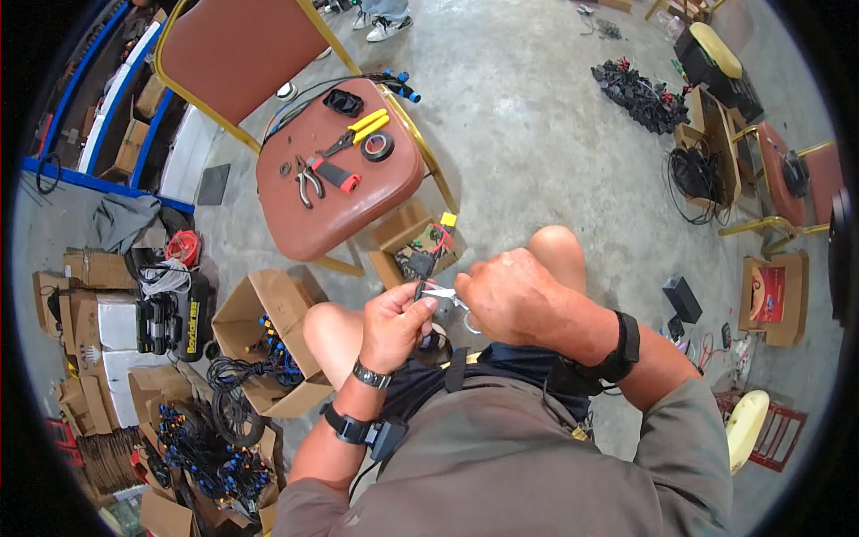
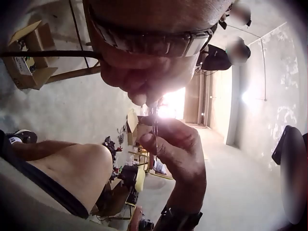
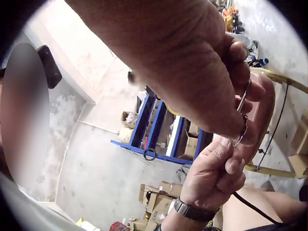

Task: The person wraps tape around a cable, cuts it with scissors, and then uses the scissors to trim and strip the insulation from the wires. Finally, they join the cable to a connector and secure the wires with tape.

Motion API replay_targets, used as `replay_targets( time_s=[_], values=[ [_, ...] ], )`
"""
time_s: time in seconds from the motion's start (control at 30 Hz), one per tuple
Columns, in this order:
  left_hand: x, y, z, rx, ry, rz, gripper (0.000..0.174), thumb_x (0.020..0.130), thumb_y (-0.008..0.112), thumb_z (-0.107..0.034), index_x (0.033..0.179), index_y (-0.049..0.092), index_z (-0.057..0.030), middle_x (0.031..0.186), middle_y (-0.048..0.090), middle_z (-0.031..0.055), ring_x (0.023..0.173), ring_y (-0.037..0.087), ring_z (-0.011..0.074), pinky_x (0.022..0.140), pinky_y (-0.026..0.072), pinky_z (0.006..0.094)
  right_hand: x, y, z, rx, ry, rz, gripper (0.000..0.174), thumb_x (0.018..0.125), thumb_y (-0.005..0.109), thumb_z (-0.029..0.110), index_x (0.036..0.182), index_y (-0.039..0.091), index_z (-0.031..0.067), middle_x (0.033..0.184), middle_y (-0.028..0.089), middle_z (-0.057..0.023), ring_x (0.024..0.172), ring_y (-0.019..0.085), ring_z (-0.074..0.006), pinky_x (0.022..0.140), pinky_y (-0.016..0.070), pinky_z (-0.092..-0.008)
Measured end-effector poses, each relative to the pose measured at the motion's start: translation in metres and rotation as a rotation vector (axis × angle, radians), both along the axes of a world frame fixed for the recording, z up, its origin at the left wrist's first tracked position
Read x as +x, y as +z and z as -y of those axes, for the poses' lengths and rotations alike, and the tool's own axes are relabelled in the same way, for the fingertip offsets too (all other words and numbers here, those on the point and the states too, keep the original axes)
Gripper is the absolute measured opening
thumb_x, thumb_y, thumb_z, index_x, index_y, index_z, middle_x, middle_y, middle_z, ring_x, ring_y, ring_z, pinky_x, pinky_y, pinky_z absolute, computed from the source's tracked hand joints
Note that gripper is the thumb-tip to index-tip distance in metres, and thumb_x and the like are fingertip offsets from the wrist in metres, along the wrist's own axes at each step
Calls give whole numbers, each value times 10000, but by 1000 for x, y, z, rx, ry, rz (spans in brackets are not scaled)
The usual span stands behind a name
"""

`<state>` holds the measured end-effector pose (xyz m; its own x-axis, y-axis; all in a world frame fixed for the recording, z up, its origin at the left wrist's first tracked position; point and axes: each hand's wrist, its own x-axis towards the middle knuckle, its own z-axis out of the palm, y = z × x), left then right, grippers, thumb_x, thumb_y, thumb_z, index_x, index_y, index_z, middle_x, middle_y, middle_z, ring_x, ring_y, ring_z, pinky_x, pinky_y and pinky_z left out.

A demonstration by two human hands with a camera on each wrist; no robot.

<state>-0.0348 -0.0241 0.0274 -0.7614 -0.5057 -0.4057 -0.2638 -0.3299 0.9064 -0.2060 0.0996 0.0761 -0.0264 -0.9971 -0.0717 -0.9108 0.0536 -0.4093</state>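
Note:
Small silver scissors (image 1: 438,292) are held in the right hand (image 1: 512,294), their blades pointing at the left hand's fingertips and a finger ring showing below the fist. The left hand (image 1: 392,329) pinches a thin black cable (image 1: 419,288) between thumb and fingers, right at the blades. Above that hand is a black connector piece (image 1: 420,264), with red wires and a yellow plug (image 1: 448,218) beyond it. In the right wrist view the two hands nearly meet at the scissors (image 3: 244,126). Whether the blades touch the cable cannot be told.
A brown chair (image 1: 335,201) ahead holds pliers (image 1: 310,182), a yellow-handled tool (image 1: 368,126), black tape (image 1: 378,146) and a red-black tool (image 1: 335,174). Cardboard boxes (image 1: 284,309) with cables stand at the left; a small open box (image 1: 390,268) sits beyond the hands. Another person's shoes (image 1: 388,29) show ahead.

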Motion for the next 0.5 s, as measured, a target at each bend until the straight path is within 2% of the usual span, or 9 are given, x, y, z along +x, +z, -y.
replay_targets(
  time_s=[0.07, 0.13, 0.27, 0.33, 0.5],
  values=[
    [1, -2, 2, -12, -28, 2, 223, 888, 655, -104, 1091, 647, -11, 633, 573, -42, 509, 481, 11, 430, 355, 162, 1, 0, 0, -40, -14, 3, 210, 705, 658, 204, 798, 608, 23, 749, 639, -159, 699, 656, -332, 607, 514, -441],
    [1, -2, 2, -4, -23, 3, 220, 888, 653, -103, 1090, 648, -14, 632, 575, -41, 508, 480, 11, 430, 355, 162, 3, 2, 2, -21, -9, -26, 150, 752, 586, 144, 815, 637, 18, 783, 674, -173, 732, 683, -320, 630, 538, -413],
    [1, -3, 3, 33, -23, 5, 218, 888, 650, -100, 1091, 650, -21, 630, 578, -37, 503, 476, 12, 431, 358, 165, 6, 0, 3, 0, 3, -49, 157, 755, 589, 149, 830, 638, 20, 802, 678, -167, 750, 684, -313, 640, 539, -410],
    [1, 1, 4, 36, -28, 13, 216, 890, 648, -102, 1090, 650, -22, 625, 576, -37, 497, 471, 12, 429, 354, 166, 8, -3, 2, -80, -2, -88, 168, 722, 623, 160, 806, 579, 21, 732, 625, -146, 688, 653, -314, 583, 518, -421],
    [-1, 1, 5, 31, -49, 37, 205, 894, 641, -108, 1081, 655, -25, 610, 569, -36, 479, 457, 15, 420, 340, 171, 10, -4, 1, -71, -1, -102, 172, 713, 613, 151, 804, 576, 9, 732, 628, -145, 680, 654, -309, 560, 518, -420]
  ],
)
